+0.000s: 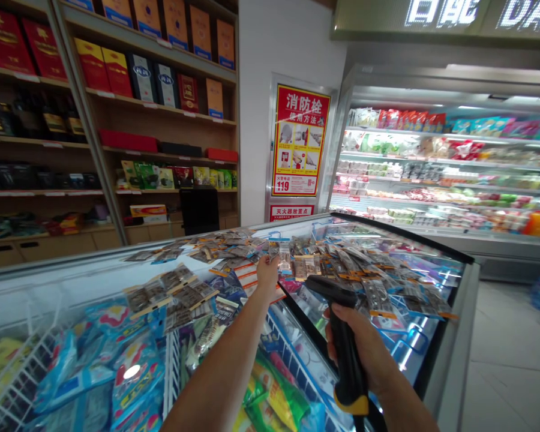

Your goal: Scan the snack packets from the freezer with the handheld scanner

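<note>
My left hand (pixel 268 273) is stretched out over a chest freezer, its fingers closed at the edge of a small clear packet (pixel 284 257) with a blue top. Around it, many small flat snack packets (pixel 342 259) with dark contents lie spread on the freezer's glass top. An orange-and-white striped sheet (pixel 247 277) lies just beside that hand. In my right hand (pixel 369 342) is a black and yellow barcode scanner (pixel 347 360), gripped by its handle. The scanner's head points forward and left, above the glass.
Blue bags (pixel 135 375) and green-yellow bags (pixel 270 393) fill wire baskets (pixel 171 366) inside the freezer. Wooden shelves (pixel 162 111) with boxed goods stand behind at left. A lit refrigerated display (pixel 396 153) is at back right. Tiled floor (pixel 499 360) runs along the freezer's right side.
</note>
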`<move>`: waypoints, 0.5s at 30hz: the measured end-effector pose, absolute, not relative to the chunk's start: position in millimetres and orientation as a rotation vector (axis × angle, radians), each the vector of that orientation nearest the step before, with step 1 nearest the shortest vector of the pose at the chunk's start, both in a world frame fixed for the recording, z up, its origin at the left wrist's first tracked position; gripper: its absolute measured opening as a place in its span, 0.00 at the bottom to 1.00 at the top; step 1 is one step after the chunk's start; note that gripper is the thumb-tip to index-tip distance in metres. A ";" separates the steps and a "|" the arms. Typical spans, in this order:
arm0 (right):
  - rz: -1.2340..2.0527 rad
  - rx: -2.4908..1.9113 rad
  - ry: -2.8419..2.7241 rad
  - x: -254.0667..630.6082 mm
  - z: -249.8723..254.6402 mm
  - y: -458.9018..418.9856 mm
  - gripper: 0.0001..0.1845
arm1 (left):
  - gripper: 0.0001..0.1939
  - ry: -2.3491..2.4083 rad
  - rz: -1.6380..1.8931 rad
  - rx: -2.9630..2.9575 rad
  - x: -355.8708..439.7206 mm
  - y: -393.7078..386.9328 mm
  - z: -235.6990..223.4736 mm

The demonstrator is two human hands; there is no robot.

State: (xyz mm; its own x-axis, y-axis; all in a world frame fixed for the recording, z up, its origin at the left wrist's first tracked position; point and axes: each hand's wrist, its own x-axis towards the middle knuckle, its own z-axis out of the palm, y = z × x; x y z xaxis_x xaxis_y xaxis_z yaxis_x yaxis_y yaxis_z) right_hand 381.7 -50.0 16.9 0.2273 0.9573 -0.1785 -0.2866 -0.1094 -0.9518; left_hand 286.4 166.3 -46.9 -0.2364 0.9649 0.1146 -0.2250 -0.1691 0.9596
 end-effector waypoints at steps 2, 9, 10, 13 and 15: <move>1.224 -1.232 -0.771 380.9 15.5 -49.0 0.15 | 0.13 1.109 1.576 1.017 285.7 165.7 -46.3; 1.219 -1.239 -0.755 381.1 15.7 -48.7 0.14 | 0.14 1.106 1.573 1.031 284.8 167.0 -48.0; 1.219 -1.236 -0.748 381.5 16.0 -49.0 0.14 | 0.14 1.105 1.576 1.032 284.9 167.3 -48.3; 1.202 -1.239 -0.753 382.0 16.3 -49.2 0.15 | 0.13 1.111 1.581 1.029 285.2 168.1 -48.9; 1.189 -1.249 -0.766 381.6 16.1 -49.3 0.15 | 0.13 1.116 1.575 1.025 285.2 168.5 -49.2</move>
State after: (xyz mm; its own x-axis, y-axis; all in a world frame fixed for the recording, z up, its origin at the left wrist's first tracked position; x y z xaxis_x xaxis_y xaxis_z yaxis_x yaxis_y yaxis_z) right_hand 381.6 -49.3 16.1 0.2634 0.9511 -0.1613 -0.2469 -0.0952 -0.9644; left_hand 285.2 168.5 -49.2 -0.2300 0.9663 0.1157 -0.2109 -0.1656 0.9634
